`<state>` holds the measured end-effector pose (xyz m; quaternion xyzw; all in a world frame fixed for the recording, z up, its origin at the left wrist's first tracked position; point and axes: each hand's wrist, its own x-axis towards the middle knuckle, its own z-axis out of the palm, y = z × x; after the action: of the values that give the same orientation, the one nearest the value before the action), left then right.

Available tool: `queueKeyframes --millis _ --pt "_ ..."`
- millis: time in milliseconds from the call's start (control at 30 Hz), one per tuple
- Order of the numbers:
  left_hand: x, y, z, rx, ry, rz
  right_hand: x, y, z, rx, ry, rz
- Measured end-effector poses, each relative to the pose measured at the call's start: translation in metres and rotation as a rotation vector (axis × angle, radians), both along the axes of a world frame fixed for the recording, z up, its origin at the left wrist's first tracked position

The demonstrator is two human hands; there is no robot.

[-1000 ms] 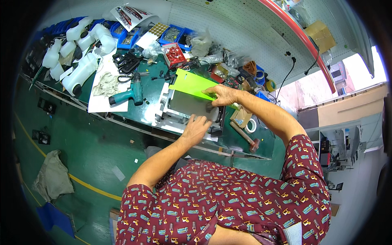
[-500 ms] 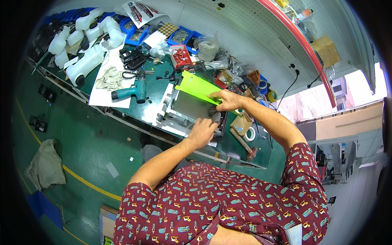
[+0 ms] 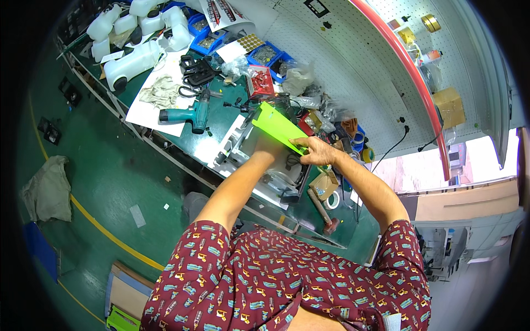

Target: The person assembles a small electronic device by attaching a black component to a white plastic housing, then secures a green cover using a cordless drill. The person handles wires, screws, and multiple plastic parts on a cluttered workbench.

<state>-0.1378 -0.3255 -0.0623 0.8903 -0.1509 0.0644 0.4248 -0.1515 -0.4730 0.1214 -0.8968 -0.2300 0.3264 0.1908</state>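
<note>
A bright green panel stands raised along the far side of a grey metal casing on the bench. My right hand pinches the panel's right end, its thumb and fingers closed on the edge. Reaching into the casing below the panel is my left hand; it is blurred, and its fingers are hidden. Dark cables lie in the casing's right part, close to my right hand.
Left of the casing lies a teal cordless drill. A hammer, a tape roll and a cardboard box sit to the right. Behind are a red box of small parts and blue bins.
My left hand has moved from the casing's near right side farther in, under the green panel. My right hand stays at the panel's right end. The whole view has shifted and tilted slightly.
</note>
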Motion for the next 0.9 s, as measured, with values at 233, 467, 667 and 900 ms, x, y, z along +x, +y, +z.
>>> queueKeyframes --millis 233,467,667,900 --pt "0.005 0.013 -0.018 0.195 -0.240 -0.056 0.008 0.005 -0.002 0.015 -0.014 0.043" --pt "-0.023 0.051 0.017 0.390 -0.082 -0.235 0.011 0.000 -0.006 0.076 -0.036 0.060" --pt "-0.038 0.059 0.023 0.424 -0.083 -0.232 0.011 -0.008 -0.010 0.058 -0.075 0.090" --pt "-0.054 0.012 0.019 0.217 -0.194 -0.362 0.013 0.005 0.003 -0.009 0.019 0.049"
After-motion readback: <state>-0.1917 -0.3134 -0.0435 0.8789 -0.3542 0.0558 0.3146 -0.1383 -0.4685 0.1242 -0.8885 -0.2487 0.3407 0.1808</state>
